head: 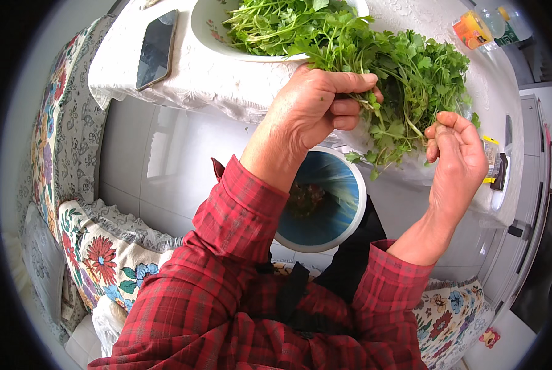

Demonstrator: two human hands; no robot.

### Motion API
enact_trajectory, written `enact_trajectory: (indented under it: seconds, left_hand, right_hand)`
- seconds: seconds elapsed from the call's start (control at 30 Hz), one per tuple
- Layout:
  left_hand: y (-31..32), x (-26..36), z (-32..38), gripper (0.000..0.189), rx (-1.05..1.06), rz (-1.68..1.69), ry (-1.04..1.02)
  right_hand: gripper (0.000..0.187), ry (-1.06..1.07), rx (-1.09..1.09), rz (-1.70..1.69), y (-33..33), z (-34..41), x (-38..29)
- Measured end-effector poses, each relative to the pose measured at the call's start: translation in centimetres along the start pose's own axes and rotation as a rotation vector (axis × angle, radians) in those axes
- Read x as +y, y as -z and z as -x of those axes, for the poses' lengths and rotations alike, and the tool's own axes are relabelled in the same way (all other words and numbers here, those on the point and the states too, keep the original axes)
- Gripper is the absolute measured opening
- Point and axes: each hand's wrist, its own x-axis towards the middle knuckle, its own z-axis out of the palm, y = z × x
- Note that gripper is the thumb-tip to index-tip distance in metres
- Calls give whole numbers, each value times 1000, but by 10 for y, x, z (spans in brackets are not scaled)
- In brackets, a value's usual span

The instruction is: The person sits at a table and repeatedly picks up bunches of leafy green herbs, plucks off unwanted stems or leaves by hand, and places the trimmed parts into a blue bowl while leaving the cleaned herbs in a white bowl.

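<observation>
My left hand (329, 99) pinches a thin leafy sprig (373, 105) between thumb and fingers, at the table's front edge. To its right, my right hand (458, 150) has thumb and forefinger drawn together beside the stems; whether a piece is between them is hidden. A heap of leafy, celery-like greens (424, 69) lies behind and between both hands, partly on clear plastic. More cut greens (276, 27) fill a white flower-patterned bowl (213, 34) beyond my left hand. Below my hands stands a round bin (322, 231) with a blue inside and dark scraps at its bottom.
A smartphone (158, 48) lies on the white tablecloth (229, 88) at the left. Bottles (511, 25), one with an orange label (472, 30), stand at the far right. A small yellow-edged packet (491, 159) lies near my right hand. Floral cushions (105, 259) flank me.
</observation>
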Motion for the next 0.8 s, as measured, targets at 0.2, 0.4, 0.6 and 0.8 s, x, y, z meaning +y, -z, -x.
enact_trajectory:
  seconds: [0.2, 0.4, 0.6, 0.8]
  left_hand:
    - [0, -2, 2, 10, 9, -37, -61]
    - [2, -3, 0, 11, -9, -17, -50]
    - [0, -3, 1, 11, -17, 42, -29]
    - [7, -1, -2, 13, -134, 135, 35]
  right_hand:
    - [11, -38, -195, 254, 9, 3, -2]
    - [15, -3, -316, 299, -3, 13, -7]
    - [24, 232, -261, 776, -30, 20, 8]
    - [18, 203, -202, 783, -37, 20, 17]
